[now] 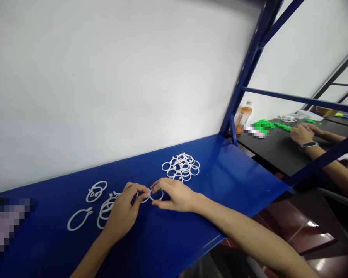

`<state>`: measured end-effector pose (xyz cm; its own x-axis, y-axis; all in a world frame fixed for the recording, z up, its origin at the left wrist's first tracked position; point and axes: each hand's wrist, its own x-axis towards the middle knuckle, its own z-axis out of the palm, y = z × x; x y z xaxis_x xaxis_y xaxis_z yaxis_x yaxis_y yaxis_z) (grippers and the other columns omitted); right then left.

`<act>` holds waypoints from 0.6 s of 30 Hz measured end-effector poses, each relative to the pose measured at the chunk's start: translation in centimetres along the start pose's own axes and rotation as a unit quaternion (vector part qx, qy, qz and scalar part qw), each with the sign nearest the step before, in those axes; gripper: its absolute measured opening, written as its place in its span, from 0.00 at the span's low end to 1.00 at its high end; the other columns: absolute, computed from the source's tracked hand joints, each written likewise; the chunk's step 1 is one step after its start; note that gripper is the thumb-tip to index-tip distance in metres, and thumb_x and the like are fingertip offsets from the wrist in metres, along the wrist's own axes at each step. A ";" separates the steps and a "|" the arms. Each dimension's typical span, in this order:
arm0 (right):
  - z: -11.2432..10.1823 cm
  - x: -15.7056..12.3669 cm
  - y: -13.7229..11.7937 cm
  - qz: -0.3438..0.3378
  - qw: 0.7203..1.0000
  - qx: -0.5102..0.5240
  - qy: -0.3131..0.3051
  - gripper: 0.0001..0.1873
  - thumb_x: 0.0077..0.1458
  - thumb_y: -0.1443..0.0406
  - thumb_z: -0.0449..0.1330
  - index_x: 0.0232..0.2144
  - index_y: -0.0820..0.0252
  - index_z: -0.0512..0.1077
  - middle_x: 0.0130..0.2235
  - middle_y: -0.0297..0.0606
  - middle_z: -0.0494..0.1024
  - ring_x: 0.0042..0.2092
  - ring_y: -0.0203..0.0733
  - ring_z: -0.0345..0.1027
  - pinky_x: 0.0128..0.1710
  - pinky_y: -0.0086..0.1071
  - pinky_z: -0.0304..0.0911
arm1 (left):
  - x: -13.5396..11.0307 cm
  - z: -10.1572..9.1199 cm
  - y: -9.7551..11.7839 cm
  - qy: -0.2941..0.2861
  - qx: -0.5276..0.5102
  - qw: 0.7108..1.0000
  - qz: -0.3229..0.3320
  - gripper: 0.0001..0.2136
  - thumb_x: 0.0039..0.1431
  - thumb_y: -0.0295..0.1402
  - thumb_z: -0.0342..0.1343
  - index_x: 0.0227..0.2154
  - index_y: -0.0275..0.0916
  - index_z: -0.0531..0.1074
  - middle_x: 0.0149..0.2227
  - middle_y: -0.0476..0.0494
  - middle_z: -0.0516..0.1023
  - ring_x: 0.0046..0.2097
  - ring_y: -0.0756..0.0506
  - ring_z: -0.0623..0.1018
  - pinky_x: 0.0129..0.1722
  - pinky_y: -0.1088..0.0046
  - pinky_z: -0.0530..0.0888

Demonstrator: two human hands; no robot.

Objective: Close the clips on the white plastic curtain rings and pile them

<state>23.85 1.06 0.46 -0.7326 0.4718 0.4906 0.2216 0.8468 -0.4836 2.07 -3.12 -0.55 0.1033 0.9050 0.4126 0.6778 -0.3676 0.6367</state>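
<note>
Above the blue tabletop (214, 181), my left hand (124, 212) pinches a thin white plastic ring (145, 200) between thumb and fingertips. My right hand (175, 195) curls its thumb and fingers around a second white ring (161, 196), close beside the first. The two rings meet at my fingertips, where I cannot tell whether they are joined. Left of my left hand lie several white rings (101, 208), partly hidden by it. A single ring with a small tab (77, 220) and an overlapping group (96, 191) rest farther left.
A heap of white rings (181, 166) lies behind my right hand. A white wall (118, 85) backs the table; a blue metal frame (243, 77) rises at right. Beyond it, another person's hands (303, 133) work at a black table (269, 150) with green pieces (282, 126) and a bottle (243, 119).
</note>
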 end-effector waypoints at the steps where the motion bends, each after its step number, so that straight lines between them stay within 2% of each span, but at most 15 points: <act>1: 0.0 0.0 0.0 -0.005 1.000 -0.020 0.006 0.13 0.65 0.58 0.59 0.46 0.60 0.68 0.50 0.44 0.76 0.53 0.42 0.71 0.52 0.36 0.69 | 0.0 0.0 0.1 0.007 0.002 1.000 -0.011 0.10 0.64 0.42 0.52 0.33 0.44 0.74 0.35 0.48 0.76 0.39 0.45 0.77 0.43 0.67 0.74; 3: 0.0 0.1 -0.1 -0.008 0.997 -0.070 0.014 0.12 0.68 0.59 0.54 0.46 0.61 0.70 0.49 0.45 0.77 0.51 0.42 0.72 0.51 0.36 0.69 | 0.0 -0.1 0.2 0.019 0.001 0.999 -0.035 0.12 0.63 0.45 0.52 0.34 0.44 0.75 0.36 0.48 0.76 0.39 0.44 0.77 0.44 0.66 0.74; 6: 0.1 0.2 -0.1 -0.004 0.992 -0.121 0.022 0.14 0.71 0.61 0.48 0.47 0.62 0.70 0.42 0.45 0.79 0.43 0.42 0.74 0.44 0.36 0.71 | 0.0 -0.1 0.3 0.026 -0.015 0.997 -0.070 0.13 0.63 0.46 0.52 0.36 0.44 0.75 0.36 0.47 0.78 0.39 0.45 0.78 0.44 0.66 0.74; 9: 0.2 0.1 0.0 0.009 0.994 -0.094 0.047 0.14 0.71 0.63 0.48 0.48 0.63 0.70 0.41 0.45 0.79 0.41 0.41 0.74 0.41 0.35 0.71 | -0.1 -0.1 0.3 0.014 -0.047 0.995 -0.084 0.14 0.63 0.47 0.53 0.40 0.43 0.75 0.39 0.46 0.79 0.41 0.45 0.79 0.45 0.66 0.75; 13: 0.3 -0.1 0.3 0.042 0.997 -0.012 0.070 0.11 0.69 0.65 0.51 0.48 0.61 0.69 0.43 0.44 0.79 0.41 0.40 0.75 0.42 0.34 0.72 | -0.2 -0.2 0.3 0.003 -0.058 0.996 -0.060 0.14 0.63 0.45 0.55 0.44 0.43 0.74 0.40 0.46 0.80 0.40 0.46 0.80 0.41 0.67 0.76; 18: 0.4 -0.1 0.2 0.046 0.997 0.033 0.049 0.10 0.68 0.66 0.52 0.48 0.62 0.69 0.44 0.44 0.79 0.42 0.40 0.75 0.43 0.35 0.72 | 0.0 -0.2 0.6 0.037 -0.013 0.999 0.018 0.10 0.64 0.42 0.55 0.41 0.44 0.76 0.35 0.49 0.78 0.35 0.47 0.78 0.39 0.69 0.76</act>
<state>23.77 1.11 0.01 -0.6445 0.5707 0.5087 0.2399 0.7828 -0.5742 2.28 -3.39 -0.02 0.0719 0.8735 0.4815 0.6556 -0.4052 0.6372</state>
